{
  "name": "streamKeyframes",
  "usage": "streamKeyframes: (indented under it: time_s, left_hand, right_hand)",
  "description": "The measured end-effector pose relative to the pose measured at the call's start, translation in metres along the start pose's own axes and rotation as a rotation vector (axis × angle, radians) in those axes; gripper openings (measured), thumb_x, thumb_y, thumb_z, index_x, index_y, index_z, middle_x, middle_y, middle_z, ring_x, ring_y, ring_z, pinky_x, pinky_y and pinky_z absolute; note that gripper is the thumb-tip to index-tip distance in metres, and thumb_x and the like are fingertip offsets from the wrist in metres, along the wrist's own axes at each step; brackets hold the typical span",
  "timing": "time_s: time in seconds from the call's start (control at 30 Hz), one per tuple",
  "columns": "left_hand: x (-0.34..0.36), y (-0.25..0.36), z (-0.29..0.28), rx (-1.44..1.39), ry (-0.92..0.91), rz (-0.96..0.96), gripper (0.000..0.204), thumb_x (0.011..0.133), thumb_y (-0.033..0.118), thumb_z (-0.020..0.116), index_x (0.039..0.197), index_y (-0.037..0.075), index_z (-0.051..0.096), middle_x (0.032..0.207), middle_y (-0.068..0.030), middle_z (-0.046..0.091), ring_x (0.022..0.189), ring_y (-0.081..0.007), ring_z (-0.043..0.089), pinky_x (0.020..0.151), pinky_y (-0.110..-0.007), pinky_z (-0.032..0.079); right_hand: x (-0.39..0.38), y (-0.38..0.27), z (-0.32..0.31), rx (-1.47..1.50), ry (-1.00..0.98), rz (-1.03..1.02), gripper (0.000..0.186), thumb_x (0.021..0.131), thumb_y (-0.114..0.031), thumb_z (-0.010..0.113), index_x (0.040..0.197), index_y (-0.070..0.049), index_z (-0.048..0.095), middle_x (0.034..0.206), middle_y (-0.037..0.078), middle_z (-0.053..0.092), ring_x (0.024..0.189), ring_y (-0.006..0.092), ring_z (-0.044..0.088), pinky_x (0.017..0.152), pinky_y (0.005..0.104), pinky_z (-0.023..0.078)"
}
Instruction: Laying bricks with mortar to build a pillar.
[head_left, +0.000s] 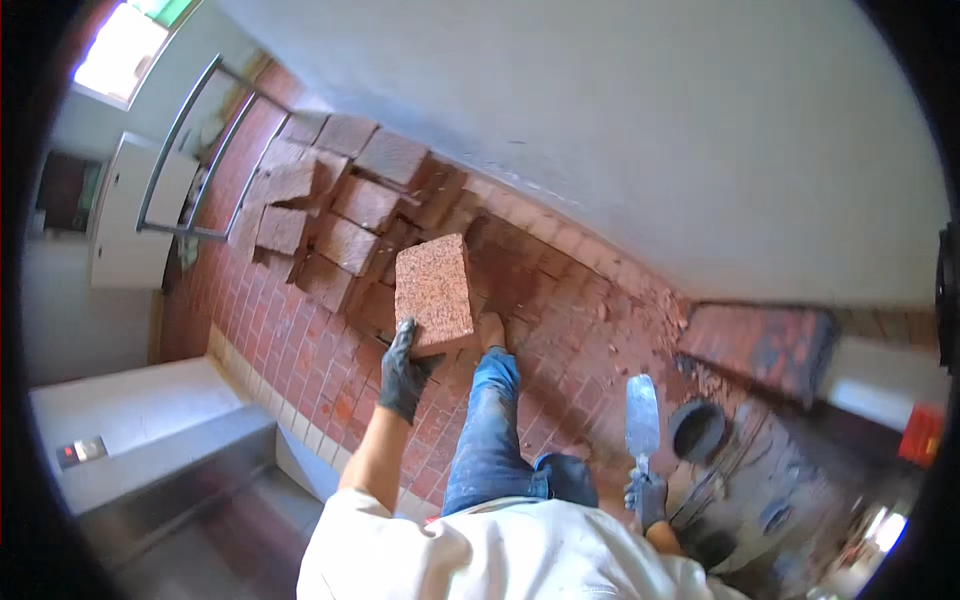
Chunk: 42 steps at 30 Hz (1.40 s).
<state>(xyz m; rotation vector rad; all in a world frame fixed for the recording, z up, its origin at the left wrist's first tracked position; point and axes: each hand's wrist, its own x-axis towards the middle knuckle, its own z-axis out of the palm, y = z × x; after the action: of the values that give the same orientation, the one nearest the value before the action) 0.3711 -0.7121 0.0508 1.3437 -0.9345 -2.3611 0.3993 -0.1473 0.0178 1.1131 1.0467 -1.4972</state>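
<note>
A rough, speckled reddish brick [433, 287] is held up in my left hand [405, 372], which wears a dark glove. My thumb lies on its near edge and the other fingers are partly hidden beneath. Low on the right, my gloved right hand [647, 497] grips the handle of a trowel [642, 415], its long grey blade pointing away from me. Just right of the blade stands a dark round bucket [697, 431]. Beyond the held brick lies a pile of similar blocks [350, 245] on the floor.
A pale wall [640, 140] runs along the far side and right. A metal frame [160, 180] stands far left. Reddish rubble [650, 320] lies along the wall's foot, near a dark-edged slab [757, 345]. A grey counter [190, 450] fills the lower left. Tiled floor [270, 330] spreads around my legs.
</note>
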Motion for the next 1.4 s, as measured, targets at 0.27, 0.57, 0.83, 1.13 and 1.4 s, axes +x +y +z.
streamKeyframes:
  time_s: [0.27, 0.57, 0.83, 1.13, 1.4]
  left_hand:
    - [-0.238, -0.083, 0.115, -0.229, -0.868, -0.338, 0.069, 0.082, 0.049, 0.054, 0.132, 0.004, 0.038, 0.131, -0.0161, 0.045, 0.121, -0.0374, 0.041, 0.102, -0.055, 0.032]
    - [-0.278, -0.338, 0.237, 0.568, -0.849, -0.39, 0.04, 0.076, 0.011, 0.065, 0.114, 0.003, 0.055, 0.107, -0.0055, 0.061, 0.096, -0.0188, 0.058, 0.087, -0.031, 0.045]
    - [-0.227, -0.563, 0.326, 1.802, -1.291, 0.117, 0.065, 0.062, 0.021, 0.079, 0.114, -0.004, 0.05, 0.098, -0.0206, 0.063, 0.089, -0.0302, 0.063, 0.072, -0.038, 0.051]
    - [-0.141, -0.823, 0.258, 1.833, -1.303, 0.0, 0.072, 0.062, 0.015, 0.072, 0.128, 0.006, 0.044, 0.114, -0.0144, 0.059, 0.105, -0.0283, 0.057, 0.089, -0.037, 0.045]
    - [-0.095, -0.906, 0.222, 2.177, -1.178, 0.226, 0.069, 0.065, 0.023, 0.07, 0.128, 0.015, 0.045, 0.112, -0.0164, 0.06, 0.1, -0.0353, 0.059, 0.082, -0.042, 0.05]
  right_hand:
    - [-0.123, 0.155, -0.187, -0.588, 0.706, -0.542, 0.021, 0.085, -0.022, 0.052, 0.079, -0.005, 0.061, 0.058, 0.011, 0.059, 0.051, 0.0197, 0.06, 0.051, 0.0348, 0.048]
    - [-0.14, 0.155, -0.28, -0.135, 0.654, -0.4, 0.024, 0.089, -0.027, 0.049, 0.084, -0.006, 0.059, 0.059, 0.007, 0.059, 0.045, 0.0144, 0.054, 0.043, 0.0302, 0.044]
    - [-0.026, 0.148, -0.373, 0.089, 0.652, -0.041, 0.045, 0.092, -0.041, 0.039, 0.076, -0.003, 0.057, 0.058, 0.01, 0.059, 0.042, 0.0179, 0.055, 0.038, 0.0325, 0.043]
    - [0.279, 0.004, -0.556, 0.869, 0.212, -0.209, 0.032, 0.088, -0.034, 0.051, 0.063, -0.015, 0.047, 0.053, 0.001, 0.048, 0.04, 0.0124, 0.042, 0.036, 0.0267, 0.033]
    - [0.305, 0.022, -0.543, 0.557, 0.055, -0.039, 0.034, 0.09, -0.038, 0.048, 0.064, -0.016, 0.05, 0.05, -0.002, 0.045, 0.038, 0.0133, 0.041, 0.038, 0.0277, 0.034]
